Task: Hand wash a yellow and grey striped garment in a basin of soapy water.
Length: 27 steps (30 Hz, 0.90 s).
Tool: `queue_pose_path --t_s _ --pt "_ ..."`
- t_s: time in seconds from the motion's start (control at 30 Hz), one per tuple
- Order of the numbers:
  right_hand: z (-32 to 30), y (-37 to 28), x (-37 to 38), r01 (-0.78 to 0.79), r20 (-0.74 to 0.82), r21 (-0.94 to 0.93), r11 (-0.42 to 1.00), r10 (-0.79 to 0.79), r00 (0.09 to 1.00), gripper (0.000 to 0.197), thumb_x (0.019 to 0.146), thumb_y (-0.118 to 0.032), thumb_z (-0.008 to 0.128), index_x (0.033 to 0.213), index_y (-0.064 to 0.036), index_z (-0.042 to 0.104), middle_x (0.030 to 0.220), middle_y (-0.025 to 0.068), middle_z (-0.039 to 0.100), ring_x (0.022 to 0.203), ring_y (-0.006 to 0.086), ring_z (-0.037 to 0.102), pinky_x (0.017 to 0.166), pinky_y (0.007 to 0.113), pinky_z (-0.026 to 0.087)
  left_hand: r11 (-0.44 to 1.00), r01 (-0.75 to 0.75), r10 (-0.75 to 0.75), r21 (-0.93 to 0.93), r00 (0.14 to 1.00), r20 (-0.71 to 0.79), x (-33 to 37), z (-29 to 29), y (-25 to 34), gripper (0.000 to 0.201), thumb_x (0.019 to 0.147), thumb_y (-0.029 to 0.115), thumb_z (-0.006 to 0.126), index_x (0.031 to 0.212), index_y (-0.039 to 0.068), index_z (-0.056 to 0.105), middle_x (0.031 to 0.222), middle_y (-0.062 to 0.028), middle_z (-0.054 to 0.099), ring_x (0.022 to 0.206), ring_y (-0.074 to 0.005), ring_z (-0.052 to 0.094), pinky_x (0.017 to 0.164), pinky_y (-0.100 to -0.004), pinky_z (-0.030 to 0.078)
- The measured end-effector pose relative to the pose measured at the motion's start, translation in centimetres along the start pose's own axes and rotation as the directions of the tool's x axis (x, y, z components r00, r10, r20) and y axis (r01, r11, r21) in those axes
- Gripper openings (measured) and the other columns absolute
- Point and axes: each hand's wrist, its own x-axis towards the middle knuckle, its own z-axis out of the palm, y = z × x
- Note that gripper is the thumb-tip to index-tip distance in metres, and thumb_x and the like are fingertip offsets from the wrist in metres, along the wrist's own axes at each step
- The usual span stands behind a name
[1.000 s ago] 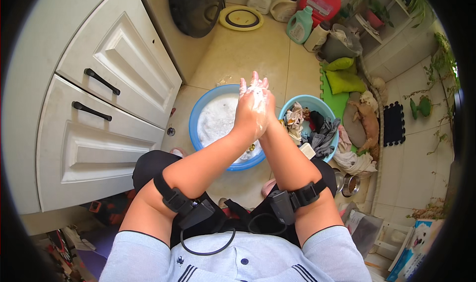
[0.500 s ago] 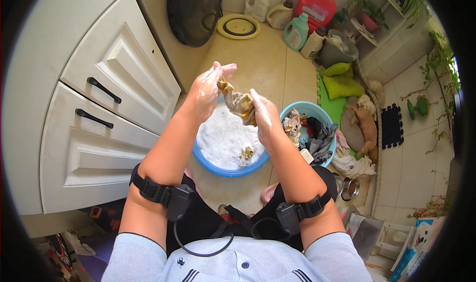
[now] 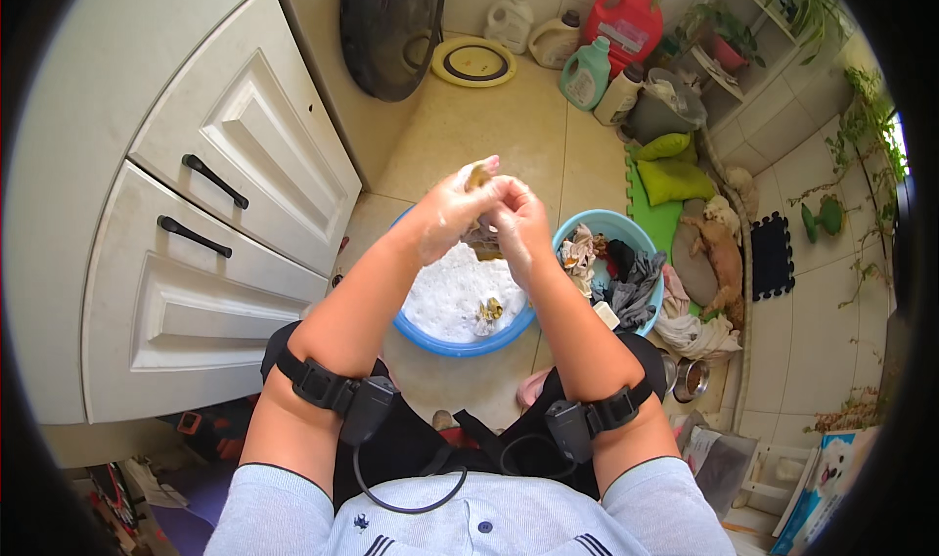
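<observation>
Over a blue basin point(image 3: 460, 347) full of white suds point(image 3: 452, 297), my two hands are brought together around a small wet yellow-brown and grey cloth point(image 3: 479, 177). My left hand point(image 3: 452, 212) is closed on it, with suds on the wrist. Against it, my right hand point(image 3: 521, 225) pinches the cloth, fingers bent. Most of the cloth is hidden between the hands; a bit hangs below them. Another yellow-brown piece of cloth point(image 3: 488, 311) pokes out of the foam near the basin's right side.
To the right, a light blue basin point(image 3: 590, 216) holds several clothes, with a whitish bar point(image 3: 606, 315) by its near edge. A dog point(image 3: 721, 258) lies beyond, near metal bowls point(image 3: 691, 378). Detergent bottles point(image 3: 587, 74) line the back; white cabinets point(image 3: 235, 194) stand left.
My hands have come together from apart, the left moving right and down. The cloth stretched between them is now bunched and mostly covered.
</observation>
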Motion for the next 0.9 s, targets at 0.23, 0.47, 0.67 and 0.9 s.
queue_pose_path --t_s 0.23,0.47,0.67,0.9 --pt "-1.5 -0.5 0.9 -0.168 0.110 0.488 0.857 0.131 0.985 0.020 0.085 -0.011 0.048 0.102 -0.0012 0.053 0.096 0.0086 0.058 0.084 0.0166 0.057 0.075 0.029 0.047 0.935 -0.172 0.269 0.309 0.914 -0.305 0.1 -0.1 -0.8 0.020 0.084 0.011 0.054 0.100 -0.002 0.055 0.090 -0.0041 0.059 0.082 -0.0112 0.054 0.077 -0.0239 0.043" --pt "-1.8 -1.2 1.2 -0.259 0.157 0.618 0.742 0.206 0.966 0.029 0.090 -0.019 0.039 0.109 0.0000 0.049 0.104 0.0130 0.055 0.093 0.0238 0.055 0.081 0.036 0.046 0.935 -0.231 0.317 0.269 0.884 -0.343 0.1 -1.3 0.1 0.022 0.080 0.013 0.061 0.094 -0.002 0.056 0.086 -0.0071 0.060 0.074 -0.0111 0.057 0.068 -0.0251 0.046" --pt "-1.9 -1.0 1.4 -0.220 0.191 0.695 0.685 0.120 0.974 0.029 0.091 -0.019 0.037 0.113 -0.0020 0.047 0.106 0.0121 0.054 0.096 0.0231 0.053 0.085 0.036 0.043 0.950 -0.274 0.241 -0.150 0.949 -0.205 -0.1 -0.8 0.6 0.028 0.081 0.018 0.059 0.102 0.000 0.053 0.094 -0.0061 0.058 0.085 -0.0135 0.053 0.077 -0.0278 0.041" --pt "-2.1 -0.6 1.6 -0.048 0.113 0.612 0.789 -0.027 0.993 0.021 0.089 -0.014 0.044 0.106 -0.0030 0.049 0.100 0.0075 0.055 0.091 0.0176 0.054 0.083 0.031 0.044 0.914 -0.107 0.139 -0.392 0.989 0.055 0.0 -1.5 1.5 0.026 0.081 0.016 0.050 0.102 0.001 0.053 0.095 -0.0087 0.058 0.086 -0.0177 0.054 0.079 -0.0299 0.040"
